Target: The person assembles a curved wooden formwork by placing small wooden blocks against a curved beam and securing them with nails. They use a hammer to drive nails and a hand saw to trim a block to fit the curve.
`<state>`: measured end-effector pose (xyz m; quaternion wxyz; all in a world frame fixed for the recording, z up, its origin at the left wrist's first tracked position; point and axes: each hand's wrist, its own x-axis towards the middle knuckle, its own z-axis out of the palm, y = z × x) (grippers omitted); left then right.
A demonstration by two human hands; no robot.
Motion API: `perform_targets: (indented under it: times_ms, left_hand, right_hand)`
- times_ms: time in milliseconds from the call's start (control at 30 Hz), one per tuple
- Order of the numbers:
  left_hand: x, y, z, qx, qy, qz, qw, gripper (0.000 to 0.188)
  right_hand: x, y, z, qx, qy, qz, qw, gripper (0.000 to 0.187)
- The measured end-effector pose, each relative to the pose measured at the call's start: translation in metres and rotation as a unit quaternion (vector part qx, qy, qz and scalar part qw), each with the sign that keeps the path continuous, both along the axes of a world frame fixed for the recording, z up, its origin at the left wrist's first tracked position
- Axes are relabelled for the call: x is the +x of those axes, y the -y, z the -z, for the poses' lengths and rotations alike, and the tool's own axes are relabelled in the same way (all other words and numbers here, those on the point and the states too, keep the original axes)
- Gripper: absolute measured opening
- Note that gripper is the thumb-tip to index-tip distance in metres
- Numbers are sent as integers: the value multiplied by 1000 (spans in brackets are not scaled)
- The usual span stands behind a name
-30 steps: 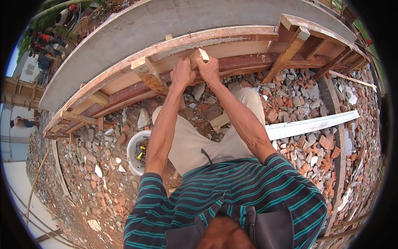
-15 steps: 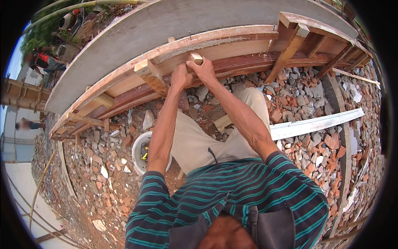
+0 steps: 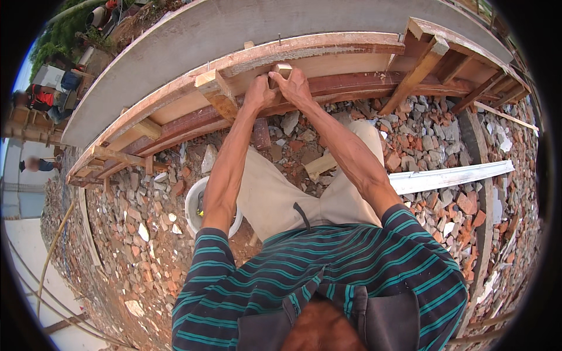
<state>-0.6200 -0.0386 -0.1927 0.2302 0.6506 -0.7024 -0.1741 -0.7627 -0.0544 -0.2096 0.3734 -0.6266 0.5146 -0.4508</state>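
Note:
A short wooden block (image 3: 283, 69) stands against the plywood face of the long timber formwork (image 3: 333, 41), just under its top rail. My right hand (image 3: 294, 88) is wrapped round this block, thumb toward its upper end. Close beside it, my left hand (image 3: 259, 94) has its fingers curled in at the block's left side; they are partly hidden, and I cannot make out what they grip. To the left, a wooden brace (image 3: 215, 93) leans from the rail down to the rubble. A nail (image 3: 279, 40) sticks up from the rail above the block.
Broken brick and concrete rubble (image 3: 140, 234) covers the ground. A white bucket (image 3: 193, 205) with tools stands by my left forearm. A pale metal strip (image 3: 453, 176) lies to the right. Behind the formwork runs a grey wall (image 3: 234, 26). Another person (image 3: 47, 98) is at the far left.
Both hands stay at the block, while the whole view has shifted slightly. At the far left, a person with a light-coloured panel or box has come further into view.

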Motion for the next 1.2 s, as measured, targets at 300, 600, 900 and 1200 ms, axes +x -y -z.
perform_targets:
  times_ms: [300,600,900,1200]
  left_hand:
    - [-6,23,20,-52,34,4,998,36]
    - [-23,1,20,-69,-9,-21,997,39]
    - [-44,-13,55,-213,-28,-90,972,49]
    - [-37,-7,9,-16,77,-132,988,18]
  right_hand:
    - [0,3,6,-28,79,53,995,47]
    - [-8,12,10,0,24,72,997,56]
    - [4,8,3,23,-14,112,993,59]
    - [2,9,5,8,-85,43,995,71]
